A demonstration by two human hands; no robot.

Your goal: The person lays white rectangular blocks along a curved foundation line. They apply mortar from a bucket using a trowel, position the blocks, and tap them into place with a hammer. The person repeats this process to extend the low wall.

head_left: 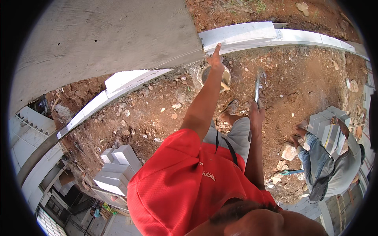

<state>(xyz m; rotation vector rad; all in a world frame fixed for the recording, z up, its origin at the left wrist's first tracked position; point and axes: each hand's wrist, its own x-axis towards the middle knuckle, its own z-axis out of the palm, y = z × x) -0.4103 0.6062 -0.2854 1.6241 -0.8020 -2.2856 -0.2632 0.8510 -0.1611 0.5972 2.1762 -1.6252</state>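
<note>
My left hand (215, 59) reaches forward to a low wall of white blocks. One finger stretches up against the front face of the long upper white block (240, 33); the other fingers are hard to make out. Lower down on the right, my right hand (256, 112) is closed around a metal hand tool (257, 88) with a long silver shaft. Its head is blurred, so its exact kind is unclear. Just below my left hand stands a round bucket (228, 77), partly behind my forearm, with a light wooden handle (225, 85) sticking out over its rim.
A grey concrete surface (110, 35) fills the upper left. Stacked pale blocks (116, 169) stand at lower left. On the right, another person (328, 165) bends beside more blocks (328, 126). Stones lie scattered over the reddish soil (299, 86).
</note>
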